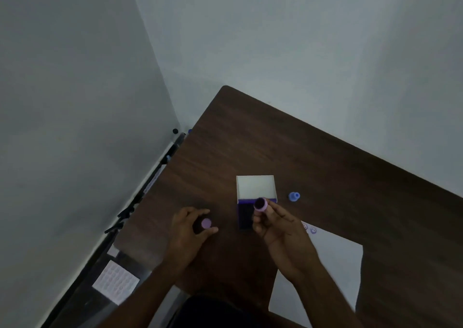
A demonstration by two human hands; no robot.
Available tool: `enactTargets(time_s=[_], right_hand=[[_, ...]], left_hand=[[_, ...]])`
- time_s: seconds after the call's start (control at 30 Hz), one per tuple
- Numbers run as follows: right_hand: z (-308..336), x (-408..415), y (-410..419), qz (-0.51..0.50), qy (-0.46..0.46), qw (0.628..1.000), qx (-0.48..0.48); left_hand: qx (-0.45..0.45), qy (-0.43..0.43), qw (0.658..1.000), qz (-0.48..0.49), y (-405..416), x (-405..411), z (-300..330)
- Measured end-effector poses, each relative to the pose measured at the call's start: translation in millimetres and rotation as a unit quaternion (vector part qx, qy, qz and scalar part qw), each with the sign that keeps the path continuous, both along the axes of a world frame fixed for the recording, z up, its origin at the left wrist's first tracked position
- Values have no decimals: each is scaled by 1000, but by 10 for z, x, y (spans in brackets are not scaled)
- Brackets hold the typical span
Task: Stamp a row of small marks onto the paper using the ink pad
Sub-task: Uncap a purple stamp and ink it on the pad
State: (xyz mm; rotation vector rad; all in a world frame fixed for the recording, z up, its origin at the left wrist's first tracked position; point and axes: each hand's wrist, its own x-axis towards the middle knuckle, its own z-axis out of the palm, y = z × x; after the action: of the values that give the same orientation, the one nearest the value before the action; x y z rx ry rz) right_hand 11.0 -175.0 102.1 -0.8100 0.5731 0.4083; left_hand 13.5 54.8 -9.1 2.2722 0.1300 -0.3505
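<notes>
I have the right hand pinching a small purple stamp, its dark face turned up toward me, just over the near end of the open ink pad, whose white lid stands raised behind it. The left hand curls round a second purple piece, a cap or another stamp, I cannot tell which, low over the table to the left of the pad. So both grips are clamped, each on its own purple piece. The paper lies to the right under my right wrist, with two small round marks already at its far corner. As I read it, the step in hand is inking: I want to turn that face down, press it flat and square on the dark pad, no rocking, then lift straight up. After that I carry it over and land just beside the last mark, keeping the same line so the row stays even. A blue stamp sits apart, beyond the paper.
</notes>
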Motion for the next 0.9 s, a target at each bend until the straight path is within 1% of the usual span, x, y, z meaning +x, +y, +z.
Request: enactTargets(time_s=[0.07, 0.13, 0.2, 0.27, 0.33, 0.43, 0.5, 0.57, 0.73, 0.9], right_hand=[[51, -14, -31, -16, 5, 999, 48], [112, -35, -77, -38, 0, 995, 91], [180, -55, -125, -57, -14, 990, 124], [253, -80, -199, -80, -38, 985, 149], [323, -102, -282, -104, -59, 977, 177], [390, -134, -422, -148, -71, 966, 200], [420, -169, -537, -173, -87, 962, 193], [447, -202, -639, -187, -106, 960, 177], [441, -287, -836, -199, -132, 959, 153], [381, -303, -913, -199, -148, 958, 147]], left_hand=[[-31, -31, 999, -12, -138, 63, 290], [-84, -55, 994, -29, -346, 146, 646], [-131, -67, 987, -59, -572, 229, 1021], [-154, -83, 980, -99, -813, 305, 1363], [-153, -90, 975, -136, -1044, 367, 1597], [-137, -78, 973, -168, -1342, 413, 1833], [-144, -102, 965, -194, -1510, 412, 1964], [-142, -108, 962, -208, -1642, 404, 2038], [-93, -17, 969, -227, -1922, 350, 2038], [-88, -4, 969, -230, -2047, 318, 2041]])
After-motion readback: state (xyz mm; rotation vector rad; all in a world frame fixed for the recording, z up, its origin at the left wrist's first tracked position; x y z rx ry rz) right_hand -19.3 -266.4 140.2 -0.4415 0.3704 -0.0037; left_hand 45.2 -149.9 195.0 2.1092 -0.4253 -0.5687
